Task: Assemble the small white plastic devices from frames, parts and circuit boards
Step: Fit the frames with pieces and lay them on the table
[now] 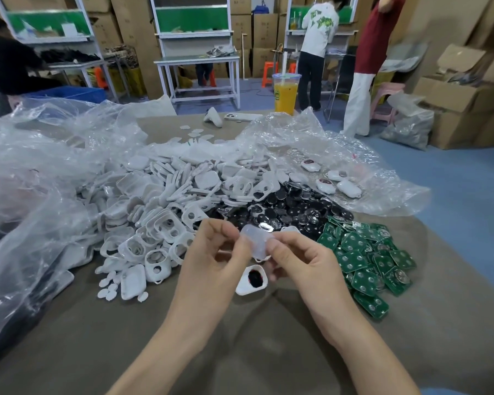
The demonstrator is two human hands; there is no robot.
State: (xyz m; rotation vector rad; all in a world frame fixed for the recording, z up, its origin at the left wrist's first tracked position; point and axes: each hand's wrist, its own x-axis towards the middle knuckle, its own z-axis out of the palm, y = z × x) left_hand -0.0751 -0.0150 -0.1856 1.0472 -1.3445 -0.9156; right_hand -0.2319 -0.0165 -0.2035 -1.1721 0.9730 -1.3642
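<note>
Both hands hold one small white plastic shell (257,241) above the table. My left hand (211,252) pinches its left edge and my right hand (303,258) pinches its right edge. Just below them a white frame with a dark round insert (253,280) lies on the brown table cover. A big heap of white frames and covers (166,206) spreads to the left. Dark round parts (294,206) lie behind the hands. Green circuit boards (368,260) are piled to the right. Several finished white devices (337,182) rest on clear plastic at the back right.
Crumpled clear plastic bags (40,172) cover the table's left side and back right. A cup of orange drink (286,92) and a phone (240,116) stand at the far edge. Two people stand beyond the table by workbenches and cardboard boxes.
</note>
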